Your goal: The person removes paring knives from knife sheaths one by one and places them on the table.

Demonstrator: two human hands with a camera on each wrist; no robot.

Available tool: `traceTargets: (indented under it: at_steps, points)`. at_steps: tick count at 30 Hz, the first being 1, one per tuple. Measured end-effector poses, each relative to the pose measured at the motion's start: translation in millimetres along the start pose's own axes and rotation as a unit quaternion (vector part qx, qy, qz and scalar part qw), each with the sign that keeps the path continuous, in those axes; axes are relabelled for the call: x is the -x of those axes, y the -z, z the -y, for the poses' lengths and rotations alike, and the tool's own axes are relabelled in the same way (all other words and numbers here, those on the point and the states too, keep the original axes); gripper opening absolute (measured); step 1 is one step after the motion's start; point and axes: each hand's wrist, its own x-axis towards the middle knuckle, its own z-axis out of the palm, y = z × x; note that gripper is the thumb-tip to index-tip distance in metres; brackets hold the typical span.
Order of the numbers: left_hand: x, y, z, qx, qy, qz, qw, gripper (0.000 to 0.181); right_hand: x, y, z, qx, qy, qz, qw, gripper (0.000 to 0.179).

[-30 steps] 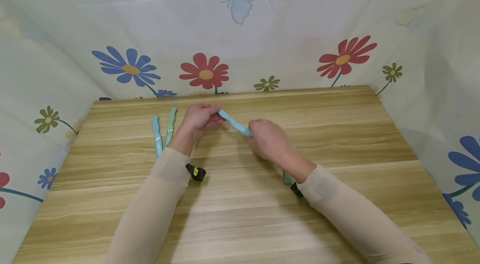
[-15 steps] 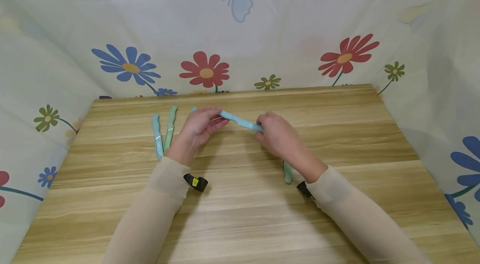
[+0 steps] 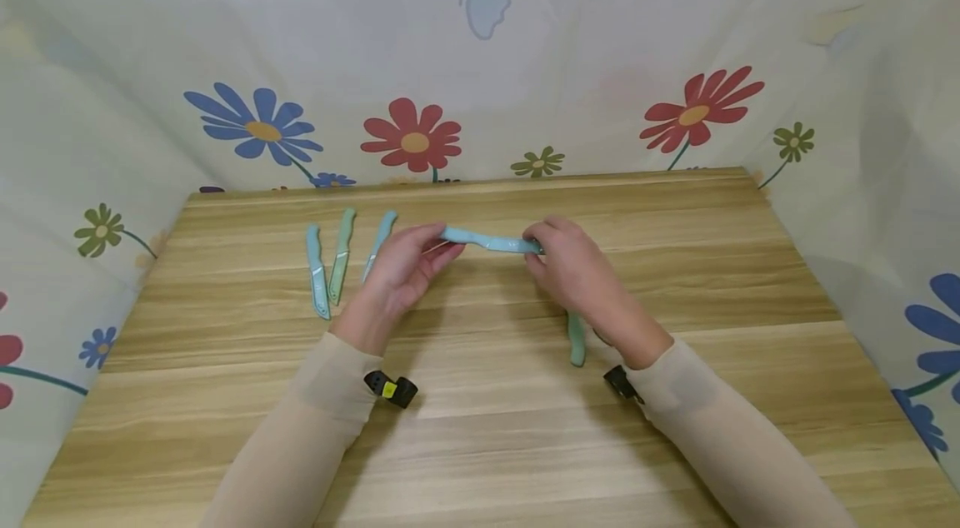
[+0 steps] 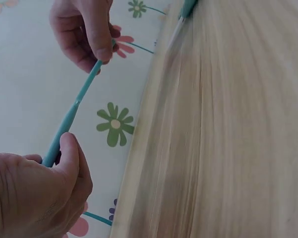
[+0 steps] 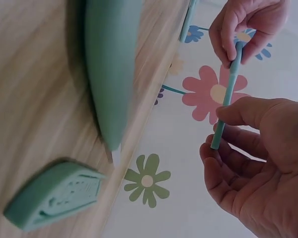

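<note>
Raised over the far middle of the table, a light-blue knife (image 3: 487,241) in a matching sheath lies nearly level between both hands. My left hand (image 3: 405,266) pinches its handle end between thumb and fingers. The sheath end is pinched by my right hand (image 3: 573,270), as the right wrist view also shows. Under the right wrist is a green knife (image 3: 576,338), mostly hidden in the head view; the right wrist view shows its handle, a bit of pale blade and a separate green sheath (image 5: 54,193) beside it.
Left of the left hand lie a sheathed blue knife (image 3: 317,270), a sheathed green knife (image 3: 342,257) and another blue knife (image 3: 382,236) partly hidden by that hand. The wooden table (image 3: 480,428) meets a flowered curtain (image 3: 585,95) at its back and sides.
My right hand has moved right and slightly up, turning the held knife from slanted to nearly level. The left hand shifted a little, uncovering the third knife on the left.
</note>
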Motion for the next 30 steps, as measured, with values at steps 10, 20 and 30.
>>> traceTargets:
  at_steps: [10, 20, 30]
  points:
    - [11.8, -8.7, 9.6, 0.040, 0.000, -0.002, 0.9992, 0.022, 6.3, 4, -12, -0.005, 0.047, -0.035, 0.9983, 0.023]
    - [21.2, -12.3, 18.4, 0.067, -0.004, -0.011, 0.9977, 0.028, 10.7, 6, -22, -0.004, 0.082, -0.039, 0.9958, 0.024]
    - [24.6, -13.0, 24.1, 0.079, -0.008, -0.024, 0.9966, 0.043, 13.5, 5, -30, 0.023, 0.160, -0.057, 0.9852, 0.023]
